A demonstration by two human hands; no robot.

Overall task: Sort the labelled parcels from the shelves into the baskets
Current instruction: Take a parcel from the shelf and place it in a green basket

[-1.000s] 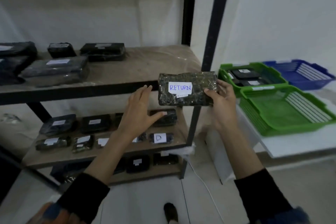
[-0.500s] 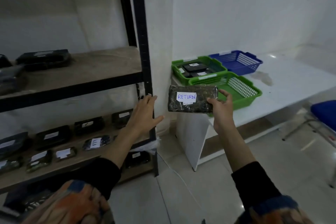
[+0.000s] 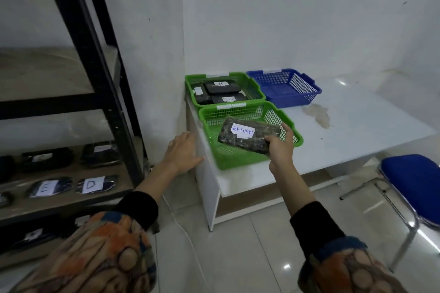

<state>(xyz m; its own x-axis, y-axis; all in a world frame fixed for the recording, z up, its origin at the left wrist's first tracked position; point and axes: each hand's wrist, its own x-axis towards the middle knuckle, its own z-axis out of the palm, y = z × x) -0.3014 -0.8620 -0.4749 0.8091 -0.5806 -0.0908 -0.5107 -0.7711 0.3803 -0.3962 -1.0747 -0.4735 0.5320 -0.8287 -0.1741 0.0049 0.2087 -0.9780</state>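
- On my feed the right hand (image 3: 279, 147) grips the parcel (image 3: 247, 137) by its right end, thumb on top and fingers curled beneath.
- The parcel is dark and wrapped in film, and its white label reads "RETURN". It hangs tilted inside the near basket (image 3: 228, 160), left end higher. I cannot tell whether it touches the basket's floor.
- The left hand (image 3: 183, 152) holds nothing. Its fingers are straight and slightly spread, and it seems to rest against the left edge of the table (image 3: 357, 126), just beside the near basket.
- The near basket is green and sits at the table's front left corner.
- The far basket (image 3: 189, 83), also green, touches it from behind and holds three dark parcels. One is marked "A" (image 3: 221, 87).
- The blue basket (image 3: 285, 95) stands just right of the far basket.
- At my left is the rack (image 3: 95, 54). Its lower shelf carries more dark parcels, including ones marked "D" (image 3: 95, 184) and "E" (image 3: 51, 189).
- A blue chair (image 3: 414, 183) stands at the right, near the table.
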